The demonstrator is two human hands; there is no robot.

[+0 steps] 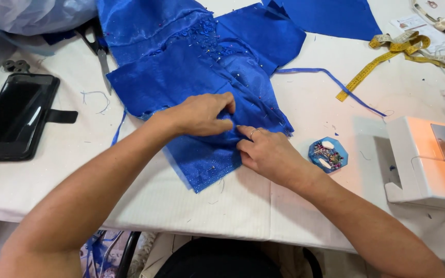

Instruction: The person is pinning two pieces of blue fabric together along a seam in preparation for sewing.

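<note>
fabric [191, 77], a shiny blue piece stuck through with many pins, is lying spread on the white desk [181, 206], and both hands are working at its lower edge. the left hand [202, 114] is closing its fingers on a fold of the fabric, pinching it; the right hand [266, 152] is pressing flat on the fabric just beside that fold, its fingers together, and i cannot tell whether it is gripping anything. since pinheads are standing all over the fabric close to both hands, a fingertip sliding along the fold is likely to get pricked, and a tug could be pulling pins loose or shifting the layers out of line. just right of the fabric a small blue pin holder [328, 153] is sitting, and beyond it a white sewing machine [431, 159]. a yellow tape measure [403, 49] is lying well right of the fabric's top. scissors [98, 49] are touching its left edge, where a careless pull might be dragging them. a black phone [16, 116] is lying well left.
</note>
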